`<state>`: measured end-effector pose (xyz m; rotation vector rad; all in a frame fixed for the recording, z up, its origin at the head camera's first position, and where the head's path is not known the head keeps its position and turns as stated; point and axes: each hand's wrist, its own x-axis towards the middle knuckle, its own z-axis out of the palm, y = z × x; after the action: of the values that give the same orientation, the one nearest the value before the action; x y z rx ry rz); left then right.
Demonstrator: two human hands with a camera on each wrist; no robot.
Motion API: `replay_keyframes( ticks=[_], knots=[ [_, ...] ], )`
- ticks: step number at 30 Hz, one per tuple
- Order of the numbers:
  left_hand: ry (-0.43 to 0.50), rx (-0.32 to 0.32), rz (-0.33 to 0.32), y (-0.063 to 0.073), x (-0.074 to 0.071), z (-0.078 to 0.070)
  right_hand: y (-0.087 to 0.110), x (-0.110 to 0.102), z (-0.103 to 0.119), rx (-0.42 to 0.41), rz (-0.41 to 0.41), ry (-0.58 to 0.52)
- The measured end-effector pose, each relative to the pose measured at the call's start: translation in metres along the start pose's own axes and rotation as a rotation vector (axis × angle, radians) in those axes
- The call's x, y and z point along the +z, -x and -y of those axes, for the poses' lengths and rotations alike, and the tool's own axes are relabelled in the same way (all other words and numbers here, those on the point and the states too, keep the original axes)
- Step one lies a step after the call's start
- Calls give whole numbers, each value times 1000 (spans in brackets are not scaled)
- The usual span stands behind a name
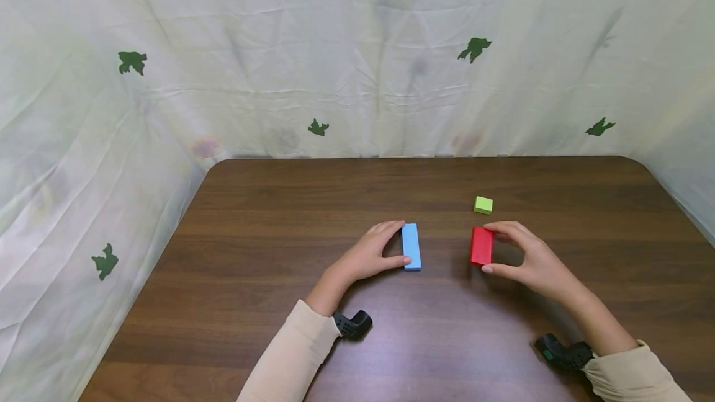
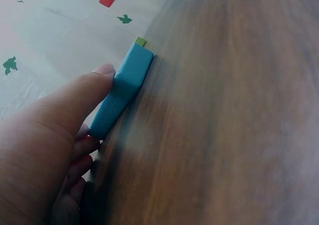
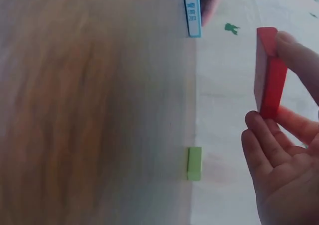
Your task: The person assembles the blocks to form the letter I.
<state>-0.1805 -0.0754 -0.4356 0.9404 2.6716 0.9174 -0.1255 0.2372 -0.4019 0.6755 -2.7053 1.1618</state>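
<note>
A long blue block (image 1: 411,247) lies near the middle of the table. My left hand (image 1: 368,253) spans it from the left, thumb at its near end and fingers at the far end. In the left wrist view, the thumb (image 2: 94,85) touches the side of the blue block (image 2: 124,88). My right hand (image 1: 527,259) pinches a red block (image 1: 481,245) between thumb and fingertips. The right wrist view has the red block (image 3: 271,75) raised off the table. Behind it sits a small light-green block (image 1: 483,205). Lettering marks one face of the blue block (image 3: 192,13).
The brown wooden table (image 1: 313,203) has rounded far corners. A pale cloth (image 1: 357,54) with green leaf-like shapes hangs behind it and along the sides. A black wrist camera (image 1: 353,324) is strapped to the left wrist, another (image 1: 564,352) to the right.
</note>
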Motion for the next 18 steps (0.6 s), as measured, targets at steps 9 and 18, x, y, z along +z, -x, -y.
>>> replay_keyframes(
  ticks=[9,18],
  knots=[
    [-16,-19,7,0,0,0,-7,11,8,-59,20,-11],
    [-25,-1,-6,-1,1,3,-13,23,15,-144,30,-61]
  ],
)
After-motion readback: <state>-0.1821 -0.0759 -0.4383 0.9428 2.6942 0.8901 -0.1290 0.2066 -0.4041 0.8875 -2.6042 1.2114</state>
